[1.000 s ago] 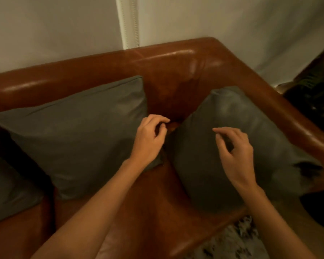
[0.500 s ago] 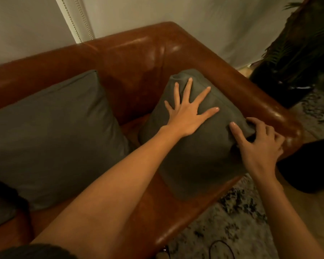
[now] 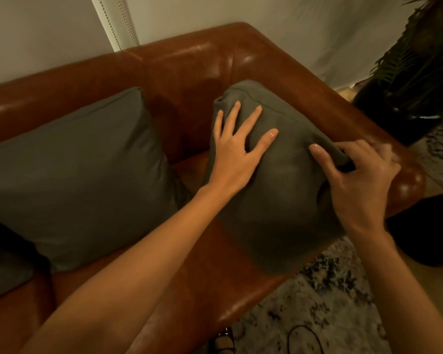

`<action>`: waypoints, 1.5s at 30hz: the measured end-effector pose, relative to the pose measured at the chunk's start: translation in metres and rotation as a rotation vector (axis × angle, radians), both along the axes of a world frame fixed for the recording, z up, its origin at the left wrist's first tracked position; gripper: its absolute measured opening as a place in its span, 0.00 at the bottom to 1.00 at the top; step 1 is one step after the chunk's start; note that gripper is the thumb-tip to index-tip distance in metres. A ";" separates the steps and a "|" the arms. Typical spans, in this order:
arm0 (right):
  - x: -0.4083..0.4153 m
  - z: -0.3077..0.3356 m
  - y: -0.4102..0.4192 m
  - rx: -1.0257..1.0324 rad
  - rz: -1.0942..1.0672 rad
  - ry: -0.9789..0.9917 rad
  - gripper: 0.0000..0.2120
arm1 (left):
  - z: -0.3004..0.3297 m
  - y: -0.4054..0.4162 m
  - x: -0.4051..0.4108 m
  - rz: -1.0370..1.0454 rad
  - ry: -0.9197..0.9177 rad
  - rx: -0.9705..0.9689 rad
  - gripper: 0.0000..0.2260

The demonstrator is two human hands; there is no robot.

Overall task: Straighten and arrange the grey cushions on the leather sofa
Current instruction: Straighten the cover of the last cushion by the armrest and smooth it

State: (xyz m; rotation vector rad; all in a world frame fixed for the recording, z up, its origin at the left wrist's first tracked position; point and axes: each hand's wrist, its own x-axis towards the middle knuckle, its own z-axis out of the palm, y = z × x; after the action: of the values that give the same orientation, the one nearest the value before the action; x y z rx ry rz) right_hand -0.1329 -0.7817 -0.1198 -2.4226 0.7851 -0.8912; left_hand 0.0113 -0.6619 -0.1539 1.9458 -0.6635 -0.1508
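A grey cushion (image 3: 284, 200) leans in the right corner of the brown leather sofa (image 3: 189, 72), against the armrest. My left hand (image 3: 238, 149) lies flat on its upper face with the fingers spread. My right hand (image 3: 358, 180) grips the cushion's right corner, thumb on the front and fingers curled behind it. A second, larger grey cushion (image 3: 79, 175) leans against the sofa back to the left, untouched. Part of a third grey cushion (image 3: 3, 274) shows at the far left edge.
A pale curtain hangs behind the sofa. A dark potted plant (image 3: 417, 72) stands past the right armrest. A patterned rug (image 3: 325, 302) covers the floor in front, with a thin dark cable loop (image 3: 304, 338) lying on it.
Both hands went from hovering with curled fingers to the right cushion: the left now presses flat on it, the right holds its corner. The cushion stands more upright in the corner.
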 end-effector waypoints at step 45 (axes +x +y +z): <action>0.022 0.025 -0.018 0.195 -0.065 0.050 0.10 | 0.014 -0.041 0.023 0.011 -0.262 0.129 0.17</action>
State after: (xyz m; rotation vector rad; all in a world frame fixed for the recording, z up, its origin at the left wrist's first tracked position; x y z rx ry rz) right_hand -0.1106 -0.8000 -0.0952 -2.2671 0.9286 -0.7434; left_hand 0.0340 -0.7025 -0.1399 2.1141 -0.8307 0.0720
